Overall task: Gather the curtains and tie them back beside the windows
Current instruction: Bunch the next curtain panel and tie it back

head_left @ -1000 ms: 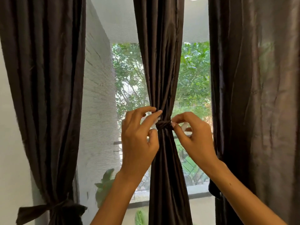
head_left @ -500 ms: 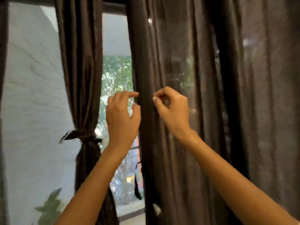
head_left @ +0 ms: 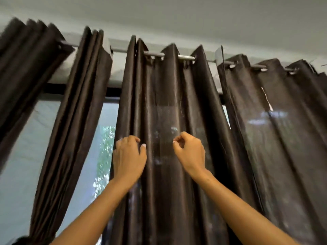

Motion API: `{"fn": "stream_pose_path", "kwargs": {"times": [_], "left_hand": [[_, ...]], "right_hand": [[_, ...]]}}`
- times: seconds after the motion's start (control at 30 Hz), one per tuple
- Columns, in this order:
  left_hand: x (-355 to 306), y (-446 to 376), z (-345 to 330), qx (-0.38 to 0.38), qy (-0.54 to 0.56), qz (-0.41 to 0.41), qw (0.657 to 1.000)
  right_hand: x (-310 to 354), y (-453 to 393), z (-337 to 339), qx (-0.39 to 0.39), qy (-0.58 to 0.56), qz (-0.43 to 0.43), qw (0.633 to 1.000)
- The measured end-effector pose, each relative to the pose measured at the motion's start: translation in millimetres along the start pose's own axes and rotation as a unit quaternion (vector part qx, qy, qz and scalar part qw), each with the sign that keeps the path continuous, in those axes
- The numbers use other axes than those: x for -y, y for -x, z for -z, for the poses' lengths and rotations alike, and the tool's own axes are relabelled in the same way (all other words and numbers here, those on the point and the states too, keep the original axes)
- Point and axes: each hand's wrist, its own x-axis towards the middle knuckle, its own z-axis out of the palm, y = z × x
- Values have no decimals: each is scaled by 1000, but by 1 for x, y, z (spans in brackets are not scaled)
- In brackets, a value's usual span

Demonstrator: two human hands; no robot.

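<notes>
Both hands were raised before the spread middle curtain [head_left: 169, 106] on the rod [head_left: 185, 57]. Left hand [head_left: 130, 156] curled at its left edge; right hand [head_left: 190, 152] loosely curled, apparently holding nothing, presumably positioned for gathering it.

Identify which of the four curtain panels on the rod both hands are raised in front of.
The third panel from the left: left hand and right hand are both before it; the others hang to either side.
</notes>
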Motion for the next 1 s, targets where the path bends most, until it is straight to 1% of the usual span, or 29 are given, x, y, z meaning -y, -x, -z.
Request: {"fn": "stream_pose_path", "kwargs": {"times": [0.07,0.13,0.27,0.37,0.47,0.57,0.6,0.67,0.7,0.77,0.8,0.83,0.9,0.93,0.97,1.0], "left_hand": [[-5,-12,-2,3,-34,-11,999],[-7,-22,-7,2,-80,-26,996],[-4,-41,-21,2,-152,-46,987],[0,-60,-33,2,-219,-47,975],[8,-82,-40,6,-263,-27,964],[16,-103,-47,38,-272,14,961],[18,-109,-50,50,-262,29,963],[22,-119,-54,73,-203,48,975],[24,-122,-58,86,-169,40,981],[28,-128,-69,97,-112,-18,989],[27,-127,-75,101,-70,-48,991],[24,-125,-79,112,-27,-67,991],[13,-123,-85,129,67,-78,986],[7,-121,-87,128,105,-67,984],[2,-122,-92,121,117,-61,984],[-2,-123,-97,115,112,-72,984]], "right_hand": [[1,-17,-6,-1,-3,-21,1000],[2,-31,-16,-9,-3,-23,1000],[6,-54,-36,-31,31,25,999],[2,-73,-50,-30,78,34,996],[-8,-92,-66,-12,132,13,991],[-16,-110,-76,15,150,-46,987],[-19,-115,-78,19,140,-69,988],[-25,-125,-79,32,129,-112,985],[-28,-129,-78,39,126,-132,982],[-33,-140,-79,50,104,-156,981],[-34,-145,-79,56,90,-143,984],[-34,-150,-81,70,78,-113,988],[-31,-159,-88,110,31,-39,993],[-27,-163,-88,142,-11,-20,990],[-25,-168,-86,187,-47,-7,981],[-22,-172,-83,235,-62,14,970]]}}
